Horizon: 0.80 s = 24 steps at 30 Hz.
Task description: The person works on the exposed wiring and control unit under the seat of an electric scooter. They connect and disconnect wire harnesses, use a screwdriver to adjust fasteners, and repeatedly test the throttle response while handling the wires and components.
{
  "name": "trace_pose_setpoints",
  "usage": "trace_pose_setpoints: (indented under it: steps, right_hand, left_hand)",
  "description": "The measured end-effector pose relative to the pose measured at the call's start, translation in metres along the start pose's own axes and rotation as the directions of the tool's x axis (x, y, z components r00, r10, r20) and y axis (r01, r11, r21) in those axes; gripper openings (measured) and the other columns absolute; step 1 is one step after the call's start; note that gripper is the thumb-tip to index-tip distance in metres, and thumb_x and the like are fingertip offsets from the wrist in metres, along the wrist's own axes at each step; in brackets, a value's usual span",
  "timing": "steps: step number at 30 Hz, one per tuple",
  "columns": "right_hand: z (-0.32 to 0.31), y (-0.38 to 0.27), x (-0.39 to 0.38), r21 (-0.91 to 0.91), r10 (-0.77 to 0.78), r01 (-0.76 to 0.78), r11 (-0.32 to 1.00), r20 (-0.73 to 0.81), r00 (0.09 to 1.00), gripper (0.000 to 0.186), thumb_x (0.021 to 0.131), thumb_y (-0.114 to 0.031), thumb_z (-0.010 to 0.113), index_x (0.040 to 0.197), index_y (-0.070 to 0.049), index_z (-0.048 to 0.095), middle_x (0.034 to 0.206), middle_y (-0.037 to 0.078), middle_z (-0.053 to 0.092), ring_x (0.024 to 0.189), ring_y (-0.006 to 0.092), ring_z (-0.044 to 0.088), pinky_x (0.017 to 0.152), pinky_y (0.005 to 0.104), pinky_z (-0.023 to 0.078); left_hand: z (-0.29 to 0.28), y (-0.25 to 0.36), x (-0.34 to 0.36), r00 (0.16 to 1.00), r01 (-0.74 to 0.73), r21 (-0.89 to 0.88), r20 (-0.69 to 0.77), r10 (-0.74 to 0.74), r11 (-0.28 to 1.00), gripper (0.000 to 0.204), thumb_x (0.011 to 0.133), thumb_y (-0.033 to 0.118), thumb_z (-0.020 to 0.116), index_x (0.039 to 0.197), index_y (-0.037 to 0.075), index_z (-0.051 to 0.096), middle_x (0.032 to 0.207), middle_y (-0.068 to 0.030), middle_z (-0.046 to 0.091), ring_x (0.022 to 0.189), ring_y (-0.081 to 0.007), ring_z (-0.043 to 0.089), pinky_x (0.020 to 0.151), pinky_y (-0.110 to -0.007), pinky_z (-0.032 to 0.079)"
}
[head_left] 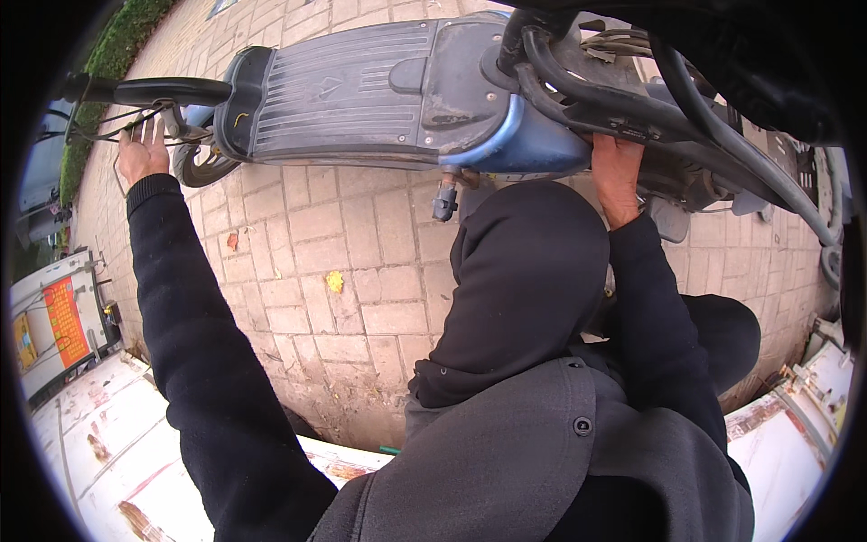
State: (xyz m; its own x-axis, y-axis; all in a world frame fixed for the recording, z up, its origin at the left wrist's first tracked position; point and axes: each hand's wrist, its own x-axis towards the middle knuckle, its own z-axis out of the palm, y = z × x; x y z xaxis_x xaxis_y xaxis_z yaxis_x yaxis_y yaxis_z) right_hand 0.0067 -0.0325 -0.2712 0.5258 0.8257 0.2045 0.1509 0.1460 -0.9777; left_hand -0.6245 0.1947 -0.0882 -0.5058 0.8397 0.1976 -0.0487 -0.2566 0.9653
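Observation:
A blue and black scooter (339, 95) with a ribbed dark footboard stretches across the far side in front of me. At its left end, my left hand (143, 155) reaches among thin black cables (107, 135) beside the black steering column (172, 91). The fingers of that hand look stretched out and apart, with cables crossing near their tips. Toward the right, my right hand (618, 176) reaches up against the underside of the black tubular frame (623, 122), beside the blue body panel (533, 140). Its fingers are hidden behind the frame.
Brick paving (307, 217) lies under the scooter, with a yellow leaf (335, 281) on it. A pipe-like metal part (445, 199) sticks out from the scooter's near side. My dark-clad knee (533, 271) is close to the scooter. Worn white surfaces (108, 452) flank me; a hedge (117, 45) stands far left.

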Motion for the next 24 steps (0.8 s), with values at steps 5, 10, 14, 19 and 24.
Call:
trace_pose_setpoints:
  steps: [5, 10, 14, 19, 24]
  right_hand:
    - [0.004, -0.002, -0.002, 0.028, -0.062, 0.063, 0.998, -0.017, 0.998, 0.022, 0.101, -0.011, 0.061, 0.111, 0.007, 0.068, 0.103, 0.005, 0.072, 0.095, 0.0127, 0.063, 0.087, 0.0306, 0.051]
    - [-0.009, -0.004, 0.004, -0.189, 0.114, -0.084, 0.978, 0.157, 0.981, 0.021, 0.102, -0.012, 0.060, 0.110, 0.005, 0.069, 0.101, 0.004, 0.072, 0.097, 0.0148, 0.063, 0.090, 0.0319, 0.050]
    - [-0.011, -0.005, 0.005, -0.012, 0.024, -0.022, 1.000, 0.286, 0.958, 0.024, 0.103, -0.016, 0.065, 0.119, 0.002, 0.069, 0.115, 0.002, 0.069, 0.106, 0.0112, 0.058, 0.097, 0.0289, 0.045]
    - [-0.003, -0.011, 0.007, -0.140, 0.035, 0.002, 0.990, 0.264, 0.964, 0.025, 0.102, -0.018, 0.068, 0.119, 0.000, 0.070, 0.114, 0.002, 0.069, 0.107, 0.0110, 0.058, 0.097, 0.0280, 0.045]
    - [-0.014, -0.019, 0.005, -0.145, 0.133, -0.085, 0.986, 0.363, 0.922, 0.030, 0.103, -0.022, 0.066, 0.122, 0.001, 0.069, 0.117, 0.005, 0.069, 0.108, 0.0118, 0.058, 0.098, 0.0285, 0.044]
  left_hand:
    - [0.007, 0.035, -0.001, 0.996, 0.071, 0.061, -0.050, -0.068, 0.996, 0.044, 0.111, 0.020, 0.040, 0.146, -0.006, 0.042, 0.145, -0.0269, 0.049, 0.139, -0.0455, 0.047, 0.118, -0.060, 0.041]
    - [-0.021, -0.009, 0.052, 0.986, -0.167, 0.275, 0.069, 0.153, 0.947, 0.035, 0.109, 0.019, 0.048, 0.128, -0.010, 0.056, 0.122, -0.0246, 0.064, 0.112, -0.0400, 0.067, 0.103, -0.053, 0.057]
    - [-0.039, -0.031, 0.063, 0.973, -0.231, 0.208, 0.034, 0.229, 0.950, 0.037, 0.110, 0.019, 0.046, 0.121, -0.015, 0.056, 0.116, -0.0264, 0.066, 0.105, -0.0397, 0.070, 0.097, -0.053, 0.061]
    - [-0.026, -0.012, 0.046, 0.985, -0.173, 0.222, 0.050, 0.166, 0.960, 0.037, 0.109, 0.016, 0.047, 0.125, -0.017, 0.052, 0.123, -0.0307, 0.062, 0.110, -0.0438, 0.067, 0.098, -0.057, 0.060]
    - [0.017, -0.027, -0.055, 0.983, 0.017, 0.096, -0.182, 0.000, 0.995, 0.041, 0.105, 0.008, 0.053, 0.136, -0.016, 0.043, 0.126, -0.0301, 0.061, 0.111, -0.0414, 0.068, 0.094, -0.048, 0.061]
